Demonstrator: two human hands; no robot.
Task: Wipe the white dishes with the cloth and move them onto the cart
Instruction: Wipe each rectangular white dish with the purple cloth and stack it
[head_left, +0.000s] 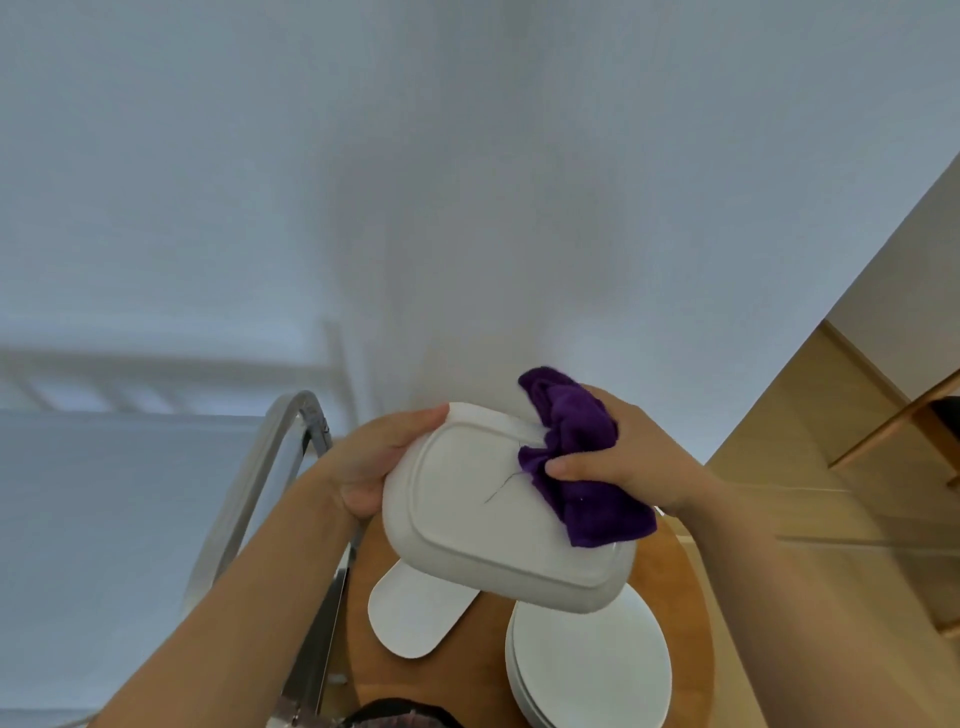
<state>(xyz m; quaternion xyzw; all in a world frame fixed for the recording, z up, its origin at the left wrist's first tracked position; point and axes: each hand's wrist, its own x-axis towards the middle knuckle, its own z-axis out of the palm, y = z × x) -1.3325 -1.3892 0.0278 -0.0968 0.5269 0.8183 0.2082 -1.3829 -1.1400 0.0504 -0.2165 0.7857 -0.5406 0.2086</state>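
Observation:
I hold a white rectangular dish (493, 514) upside down in the air, its underside facing me, with a thin dark crack line near its middle. My left hand (374, 462) grips the dish's left edge. My right hand (628, 457) clutches a bunched purple cloth (576, 452) against the dish's upper right part. Below, on a round wooden table (670, 577), lie a white oblong plate (415, 613) and a stack of round white plates (587, 670).
A metal cart handle (260, 467) and frame rise at the left beside the table, with a pale blurred surface beyond. A white wall fills the upper view. Wooden floor and furniture (893, 421) lie at the right.

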